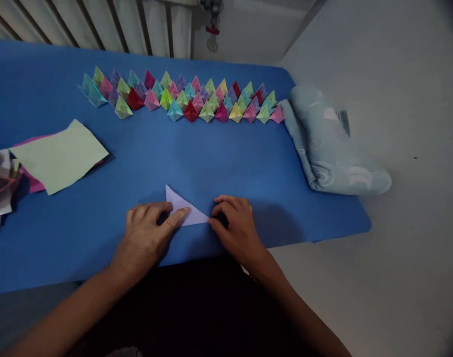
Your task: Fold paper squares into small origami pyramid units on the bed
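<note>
A sheet of lilac paper (181, 204), folded into a triangle, lies on the blue table in front of me. My left hand (148, 230) presses on its left part, thumb on top and the curled fingers at its left edge. My right hand (235, 225) pinches the triangle's right-hand tip between thumb and bent fingers. Part of the left edge of the paper is hidden beneath my left fingers.
Rows of small folded paper boats (191, 112) in many colours stand along the back. Coloured paper sheets (61, 157) are stacked at left, beside a pile of mixed papers (1, 181). A folded grey-blue blanket (323, 144) rests at right by the wall. Behind is a radiator (111, 27).
</note>
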Tool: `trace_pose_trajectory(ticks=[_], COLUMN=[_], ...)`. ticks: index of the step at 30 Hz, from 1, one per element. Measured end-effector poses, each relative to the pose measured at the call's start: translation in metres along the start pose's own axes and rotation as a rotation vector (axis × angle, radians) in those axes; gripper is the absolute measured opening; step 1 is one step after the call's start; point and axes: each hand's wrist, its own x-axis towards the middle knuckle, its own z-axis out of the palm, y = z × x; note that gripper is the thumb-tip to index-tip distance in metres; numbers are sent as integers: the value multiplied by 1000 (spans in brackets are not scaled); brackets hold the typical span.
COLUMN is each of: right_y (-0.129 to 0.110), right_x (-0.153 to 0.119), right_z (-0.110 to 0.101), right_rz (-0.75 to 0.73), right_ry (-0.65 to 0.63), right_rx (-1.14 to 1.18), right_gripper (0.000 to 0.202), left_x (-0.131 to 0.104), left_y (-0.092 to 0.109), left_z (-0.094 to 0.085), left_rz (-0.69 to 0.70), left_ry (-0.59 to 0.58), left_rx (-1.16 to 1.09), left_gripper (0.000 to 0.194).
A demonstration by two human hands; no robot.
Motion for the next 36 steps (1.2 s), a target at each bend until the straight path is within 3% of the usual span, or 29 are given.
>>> trace_pose_trajectory(ticks=[3, 7, 13, 20, 23, 29, 32, 36], right_y=[0, -1, -2, -35, -43, -42, -42, -43], right_x=[-1, -1, 1, 14, 19, 21, 18, 10], right_z=[1, 1, 0, 9, 12, 11, 15, 22], right_rz=[-9, -11, -15, -85, -36, -17, -28, -1], right_ry=[7, 6, -13, -171, -174, -193, -152, -145], right_rx=[-12, -25, -73, -152, -170, -129, -83, 87], right_gripper=[6, 6, 4, 31, 32, 7, 10, 11], left_x=[-1, -11, -36, -43, -46, -51, -51, -45], left_y=[-3, -7, -8, -4, -5, -9, -9, -9], left_z=[-3, -9, -15, -9, -5, 2, 3, -1], left_rz=[98, 156, 102, 116, 91, 31, -13, -230], left_ry=[-57, -91, -99, -42, -22, 58, 112, 182], left_rx=[14, 33, 22, 44, 24, -80, -147, -364], left_gripper=[50, 55, 55, 53, 50, 45, 42, 32])
